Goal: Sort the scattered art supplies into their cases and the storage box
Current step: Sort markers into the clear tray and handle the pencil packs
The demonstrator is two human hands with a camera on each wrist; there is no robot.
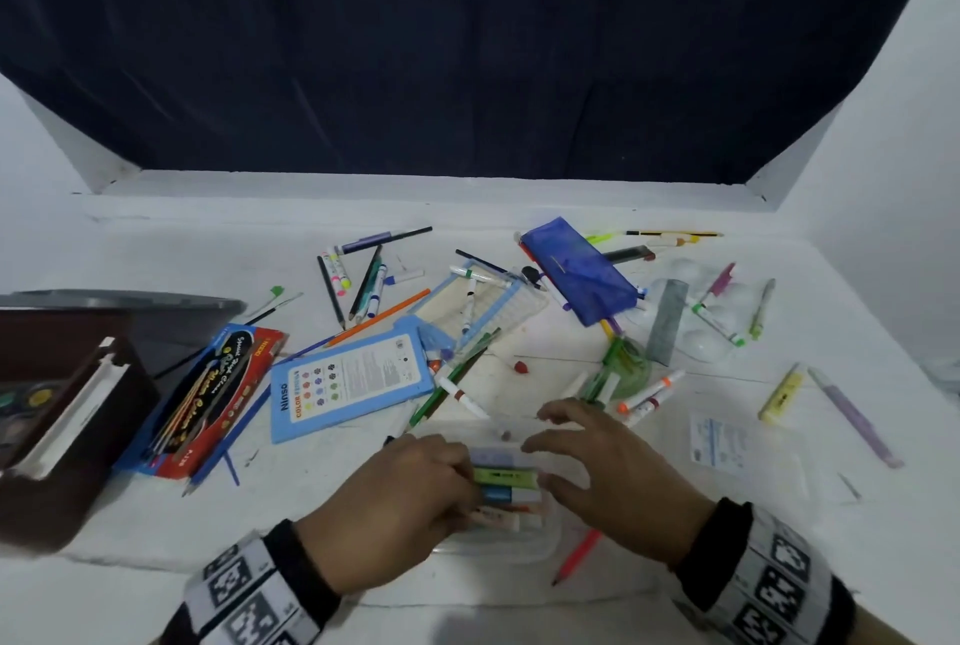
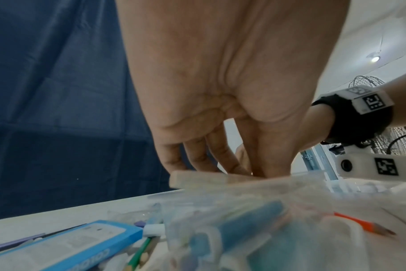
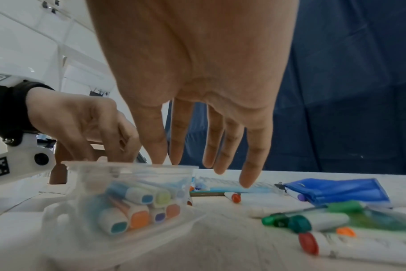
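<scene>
A clear plastic case [image 1: 540, 548] lies at the table's near edge, packed with several pastel highlighters [image 1: 506, 477]. My left hand [image 1: 460, 483] curls over the case's left end, fingers and thumb gripping its rim [image 2: 220, 179]. My right hand [image 1: 561, 441] hovers over the right end, fingers straight and spread, holding nothing. In the right wrist view the right hand [image 3: 197, 163] hangs just above the case [image 3: 132, 170], with the index fingertip at the rim. The highlighters' coloured ends [image 3: 137, 207] show through the wall. The left hand [image 3: 100, 132] sits on the far rim.
A brown storage box [image 1: 62, 415] stands at the left beside a red-and-blue pencil pack [image 1: 208, 395]. A blue pen case [image 1: 348, 379], a blue pouch [image 1: 582, 270] and a white palette [image 1: 711, 311] lie among several loose markers. A red pencil [image 1: 579, 553] lies by the case.
</scene>
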